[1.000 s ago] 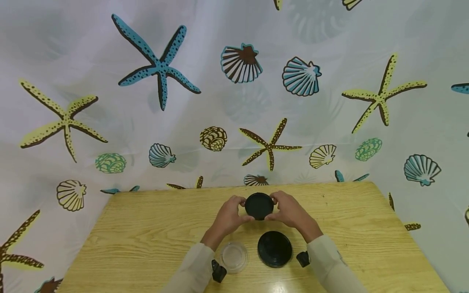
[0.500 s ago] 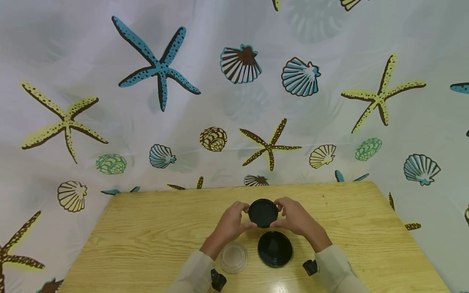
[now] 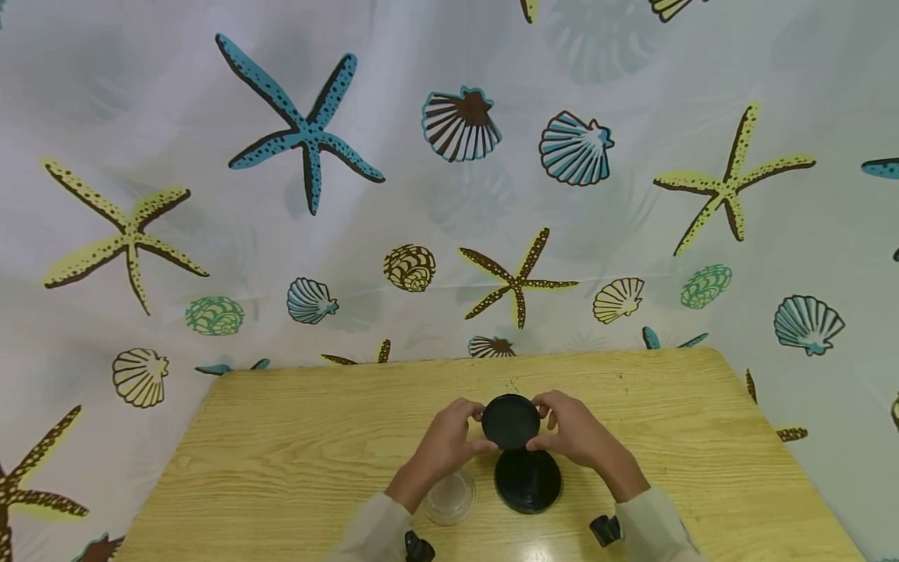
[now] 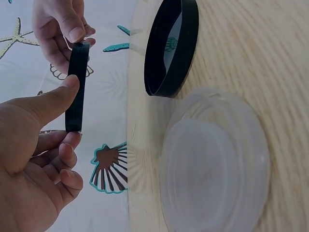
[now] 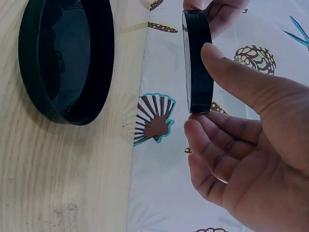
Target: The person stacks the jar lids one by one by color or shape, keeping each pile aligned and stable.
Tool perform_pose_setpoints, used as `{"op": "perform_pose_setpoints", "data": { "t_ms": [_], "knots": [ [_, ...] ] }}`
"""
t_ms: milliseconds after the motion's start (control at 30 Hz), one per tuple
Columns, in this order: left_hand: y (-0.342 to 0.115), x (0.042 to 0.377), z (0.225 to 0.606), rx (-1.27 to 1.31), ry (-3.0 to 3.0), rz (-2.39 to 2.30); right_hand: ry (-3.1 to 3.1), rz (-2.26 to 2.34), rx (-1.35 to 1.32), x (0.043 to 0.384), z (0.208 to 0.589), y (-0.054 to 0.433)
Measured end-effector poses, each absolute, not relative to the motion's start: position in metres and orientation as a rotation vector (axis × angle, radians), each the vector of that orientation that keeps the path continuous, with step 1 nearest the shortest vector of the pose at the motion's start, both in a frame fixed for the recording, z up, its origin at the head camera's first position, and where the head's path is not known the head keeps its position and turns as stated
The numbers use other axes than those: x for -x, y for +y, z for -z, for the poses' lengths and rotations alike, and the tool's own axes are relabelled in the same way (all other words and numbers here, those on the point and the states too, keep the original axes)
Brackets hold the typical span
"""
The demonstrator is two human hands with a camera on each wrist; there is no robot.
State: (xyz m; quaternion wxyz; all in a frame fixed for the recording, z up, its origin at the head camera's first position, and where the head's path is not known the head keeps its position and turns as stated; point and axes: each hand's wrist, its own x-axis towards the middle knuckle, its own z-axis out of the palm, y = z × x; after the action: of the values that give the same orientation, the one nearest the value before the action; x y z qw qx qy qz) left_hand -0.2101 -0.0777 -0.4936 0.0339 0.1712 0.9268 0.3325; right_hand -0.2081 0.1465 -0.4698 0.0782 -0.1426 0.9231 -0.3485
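A small black round lid [image 3: 510, 422] is raised off the table, tilted. Its left edge is pinched between the thumb and fingers of my left hand [image 3: 449, 439]. From the other side my right hand [image 3: 574, 428] pinches the right edge the same way. In the wrist views the lid appears edge-on as a thin black band, and a pale strip shows along one face in the right wrist view. Just nearer to me, a wider, shallow black round dish [image 3: 528, 485] with a glossy inside lies on the table; in the head view the lid's lower edge overlaps its far rim.
Left of the dish lies a clear, round plastic container or lid [image 3: 449, 497], near my left wrist. All this is on a wooden table [image 3: 302, 437]. A cloth [image 3: 393, 195] printed with starfish and shells hangs behind and beside it. Dark wrist cameras [image 3: 605, 531] sit at my sleeves.
Both hands have brought the small black lid toward me and slightly right, from beyond the wider black dish to its far rim. The dish and clear plastic piece have stayed put.
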Motion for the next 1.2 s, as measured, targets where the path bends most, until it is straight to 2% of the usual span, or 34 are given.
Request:
{"op": "perform_pose_setpoints", "data": {
  "t_ms": [1200],
  "knots": [
    [-0.056, 0.183, 0.512, -0.476, 2.765, -0.939, 2.681, 1.042, 0.377, 0.177, 0.501, 0.165]
  ]
}}
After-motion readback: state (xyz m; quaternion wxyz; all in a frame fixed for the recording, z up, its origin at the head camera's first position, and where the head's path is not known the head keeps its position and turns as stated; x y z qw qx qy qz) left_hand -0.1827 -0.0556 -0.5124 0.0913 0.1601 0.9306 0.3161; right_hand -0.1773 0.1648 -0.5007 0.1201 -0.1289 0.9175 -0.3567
